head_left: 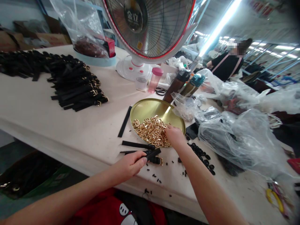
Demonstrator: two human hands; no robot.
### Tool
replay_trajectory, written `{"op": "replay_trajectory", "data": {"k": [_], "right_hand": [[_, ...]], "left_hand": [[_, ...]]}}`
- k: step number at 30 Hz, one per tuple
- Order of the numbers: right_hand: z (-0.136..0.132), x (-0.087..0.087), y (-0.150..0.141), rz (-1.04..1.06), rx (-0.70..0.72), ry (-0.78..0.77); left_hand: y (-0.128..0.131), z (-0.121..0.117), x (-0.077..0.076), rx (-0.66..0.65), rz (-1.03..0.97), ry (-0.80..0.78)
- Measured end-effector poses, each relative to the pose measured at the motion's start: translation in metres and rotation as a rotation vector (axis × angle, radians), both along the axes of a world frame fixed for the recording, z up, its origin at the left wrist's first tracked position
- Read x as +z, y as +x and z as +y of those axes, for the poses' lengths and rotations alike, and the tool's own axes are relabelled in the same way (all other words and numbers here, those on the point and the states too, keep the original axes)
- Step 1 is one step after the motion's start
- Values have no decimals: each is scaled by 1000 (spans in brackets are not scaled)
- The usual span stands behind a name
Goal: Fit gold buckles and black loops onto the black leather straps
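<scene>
My left hand (pixel 133 163) is closed around a short black strap (pixel 153 154), thumb on top, near the table's front edge. Beneath and beside it lie more black straps (pixel 138 144), one with a gold buckle at its end. My right hand (pixel 174 136) reaches onto a round gold tray (pixel 153 106), its curled fingers at the right side of a heap of small gold buckles (pixel 152 131). Whether a buckle is between those fingertips is hidden. Left of the tray a single flat black strap (pixel 125 122) lies by itself.
Buckled black straps (pixel 77 84) are piled at the left. A fan (pixel 150 28) stands behind the tray, near bottles (pixel 177 86) and a pink cup (pixel 156 80). Plastic bags (pixel 236 137), black loops (pixel 203 156) and yellow-handled pliers (pixel 274 200) lie at the right. Another person (pixel 227 64) is farther back.
</scene>
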State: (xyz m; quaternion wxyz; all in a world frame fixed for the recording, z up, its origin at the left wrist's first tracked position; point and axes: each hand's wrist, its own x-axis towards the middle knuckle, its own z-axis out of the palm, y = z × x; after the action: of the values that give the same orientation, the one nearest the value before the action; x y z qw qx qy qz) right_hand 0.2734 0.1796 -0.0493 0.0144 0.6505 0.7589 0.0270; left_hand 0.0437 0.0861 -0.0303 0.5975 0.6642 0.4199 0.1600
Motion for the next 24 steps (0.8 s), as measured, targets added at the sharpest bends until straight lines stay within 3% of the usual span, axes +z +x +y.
{"op": "replay_trajectory", "data": {"k": [6,10,14,20,24], "right_hand": [[-32,20,-4,77,-29,77],[-80,34,-30,481,94,19],[-119,45,-54,812,175,-30],[-138,36,-69,1452,-90,-132],[-145,30,-79,1763,-173,-368]], "left_hand": [[-4,-5,6,86,-32,116],[-6,-1,14,161,-10,249],[1,0,19,150,-7,270],[4,-7,16,141,-113,222],[3,-9,14,198,-116,217]]}}
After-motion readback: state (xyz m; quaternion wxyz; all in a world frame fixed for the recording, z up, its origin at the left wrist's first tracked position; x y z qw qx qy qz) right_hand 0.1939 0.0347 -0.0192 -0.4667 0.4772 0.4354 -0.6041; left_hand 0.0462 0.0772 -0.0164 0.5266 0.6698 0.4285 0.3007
